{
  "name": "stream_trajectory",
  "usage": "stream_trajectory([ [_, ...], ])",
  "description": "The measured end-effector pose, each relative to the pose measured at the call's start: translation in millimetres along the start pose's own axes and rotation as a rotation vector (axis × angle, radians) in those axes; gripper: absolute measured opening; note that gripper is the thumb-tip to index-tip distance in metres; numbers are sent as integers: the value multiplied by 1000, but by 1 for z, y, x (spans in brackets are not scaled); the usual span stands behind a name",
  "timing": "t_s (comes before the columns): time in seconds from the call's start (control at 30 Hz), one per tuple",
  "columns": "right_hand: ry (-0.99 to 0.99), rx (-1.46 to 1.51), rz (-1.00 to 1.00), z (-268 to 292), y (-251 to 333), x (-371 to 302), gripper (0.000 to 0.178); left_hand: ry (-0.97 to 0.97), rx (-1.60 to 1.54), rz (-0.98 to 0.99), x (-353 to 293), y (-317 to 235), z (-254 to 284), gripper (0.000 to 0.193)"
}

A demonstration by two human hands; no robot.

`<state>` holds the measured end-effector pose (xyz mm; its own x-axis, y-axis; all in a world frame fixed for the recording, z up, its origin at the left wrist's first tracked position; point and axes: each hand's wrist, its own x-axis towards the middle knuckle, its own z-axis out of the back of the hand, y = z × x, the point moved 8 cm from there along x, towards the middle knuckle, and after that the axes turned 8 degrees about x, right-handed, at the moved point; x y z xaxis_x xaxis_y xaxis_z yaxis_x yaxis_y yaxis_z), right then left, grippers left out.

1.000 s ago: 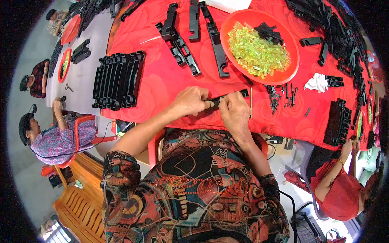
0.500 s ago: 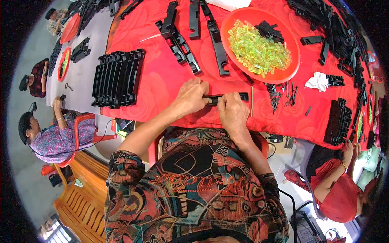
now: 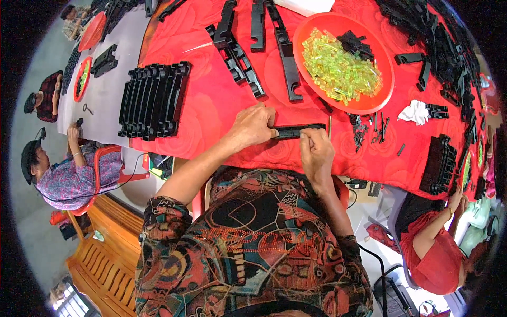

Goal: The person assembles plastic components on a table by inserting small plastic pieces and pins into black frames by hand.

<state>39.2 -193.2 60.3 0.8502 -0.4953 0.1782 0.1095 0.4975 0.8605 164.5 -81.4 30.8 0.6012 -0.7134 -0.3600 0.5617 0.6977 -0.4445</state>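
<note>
A long black plastic bar lies crosswise on the red cloth in front of me. My left hand is closed around its left end, with the fingertips on top. My right hand is curled in a pinch, its fingertips at the near edge of the bar toward the right end. What those fingers pinch, if anything, is hidden. Beyond the bar are longer black plastic parts and a red plate of yellow-green clear pieces and some black ones.
A row of black bars lies at the left. Small black bits, a crumpled white tissue and a black stack lie to the right, near a heap of black parts. People sit on both sides.
My right hand has moved slightly right and toward me, uncovering more of the bar's middle. My left hand keeps its hold on the left end.
</note>
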Motion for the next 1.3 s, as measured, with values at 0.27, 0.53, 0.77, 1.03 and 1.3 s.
stream_trajectory([
  [0.27,52,-30,134,-13,2,-5,19,14,7,20,0,-2,1,30],
  [0.53,237,-208,125,-19,10,1,18,-87,45,6,-2,-6,-1,36],
  [0.77,-84,-28,42,31,-20,-1,11,-68,69,34,-1,-8,1,37],
  [1.03,3,-162,30,40,-35,12,10,-53,20,-2,2,-14,-5,30],
  [1.3,-68,-256,-123,43,-57,15,15,-67,-98,1,1,-17,-8,23],
])
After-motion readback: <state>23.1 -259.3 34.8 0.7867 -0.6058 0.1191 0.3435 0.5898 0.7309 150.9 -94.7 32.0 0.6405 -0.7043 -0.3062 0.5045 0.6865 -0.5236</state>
